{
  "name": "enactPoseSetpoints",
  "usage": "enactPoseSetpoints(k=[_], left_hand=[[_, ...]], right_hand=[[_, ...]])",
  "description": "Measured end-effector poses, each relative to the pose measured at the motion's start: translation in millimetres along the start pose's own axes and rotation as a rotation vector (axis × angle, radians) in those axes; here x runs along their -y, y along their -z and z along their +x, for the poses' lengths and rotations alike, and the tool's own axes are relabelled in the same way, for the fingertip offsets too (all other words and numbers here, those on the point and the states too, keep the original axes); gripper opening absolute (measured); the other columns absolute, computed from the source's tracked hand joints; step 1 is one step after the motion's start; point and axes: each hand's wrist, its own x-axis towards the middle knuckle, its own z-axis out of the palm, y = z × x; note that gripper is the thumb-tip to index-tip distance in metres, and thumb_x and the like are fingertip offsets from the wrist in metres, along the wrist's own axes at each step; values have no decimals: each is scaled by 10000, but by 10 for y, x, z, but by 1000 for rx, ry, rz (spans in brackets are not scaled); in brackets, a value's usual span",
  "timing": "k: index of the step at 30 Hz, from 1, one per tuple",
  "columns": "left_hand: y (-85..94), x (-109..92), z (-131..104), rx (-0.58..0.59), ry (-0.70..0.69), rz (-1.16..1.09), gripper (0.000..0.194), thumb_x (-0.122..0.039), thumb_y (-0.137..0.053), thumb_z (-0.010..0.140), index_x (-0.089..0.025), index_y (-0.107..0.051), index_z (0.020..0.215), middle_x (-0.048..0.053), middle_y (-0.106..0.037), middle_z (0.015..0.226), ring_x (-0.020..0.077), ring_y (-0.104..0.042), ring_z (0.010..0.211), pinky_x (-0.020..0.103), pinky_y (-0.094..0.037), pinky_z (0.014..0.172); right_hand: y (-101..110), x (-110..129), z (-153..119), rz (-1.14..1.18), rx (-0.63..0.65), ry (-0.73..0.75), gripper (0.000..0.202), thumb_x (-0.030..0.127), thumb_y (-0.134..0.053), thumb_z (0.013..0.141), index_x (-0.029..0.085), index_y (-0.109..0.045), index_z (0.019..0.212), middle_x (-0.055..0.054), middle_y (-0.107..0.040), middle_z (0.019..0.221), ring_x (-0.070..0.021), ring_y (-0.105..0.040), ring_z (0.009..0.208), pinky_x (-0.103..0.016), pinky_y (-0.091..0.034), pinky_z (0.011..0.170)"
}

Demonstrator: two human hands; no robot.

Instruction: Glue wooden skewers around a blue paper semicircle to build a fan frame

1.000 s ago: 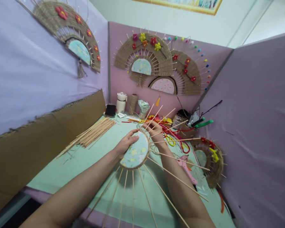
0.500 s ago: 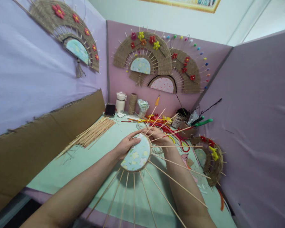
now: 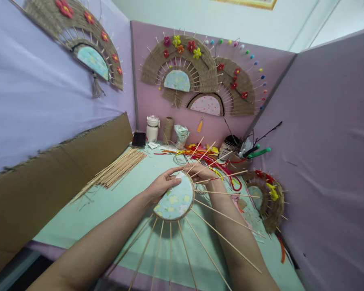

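A half-round piece (image 3: 175,199) covered in pale blue flowered cloth is held above the table, with several thin sticks (image 3: 206,241) fanning out from its curved edge. My left hand (image 3: 164,185) grips its upper left end, thumb on the cloth and fingers behind. Behind the sticks at the top of the piece is my right hand (image 3: 199,173), its fingers bent in near the edge and partly hidden by the sticks. Whether those fingertips pinch a stick or the rim is too small to tell.
A pile of sticks (image 3: 119,167) lies left beside a cardboard strip (image 3: 63,173). Behind stand a white bottle (image 3: 152,130), a twine roll (image 3: 168,130) and a pen pot (image 3: 237,162). A woven fan (image 3: 274,206) rests right; coloured pipe cleaners (image 3: 224,169) lie behind my hands.
The view has shifted slightly. The upper sticks have tilted a little down and to the right, and my right hand has moved slightly. Both hands remain at the piece.
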Motion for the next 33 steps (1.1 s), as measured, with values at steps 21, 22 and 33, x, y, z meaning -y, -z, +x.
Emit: enactPoseSetpoints(k=[21,22,33], left_hand=[[24,16,21,-32,-27,-81,717,-297,-874,598,-183,-539,1222,46,-739,812,161,-682,621,242,-529,575],[27,19,23,-34,-29,-79,701,-301,-873,600,-185,-535,1204,44,-739,808,161,-681,618,243,-528,573],[21,-13,21,-61,-26,-48,717,-348,-880,569,-203,-512,1168,23,-733,785,155,-672,597,230,-505,557]], right_hand=[[-83,8,33,3,-66,56,322,301,-884,542,136,-649,688,30,-629,555,-76,-538,469,-201,-403,475],[-81,6,34,3,-71,66,335,304,-890,531,136,-651,695,24,-642,571,-84,-557,488,-208,-419,491],[45,40,-25,17,-123,236,267,292,-852,545,167,-684,710,59,-546,555,-35,-317,433,-207,-222,428]])
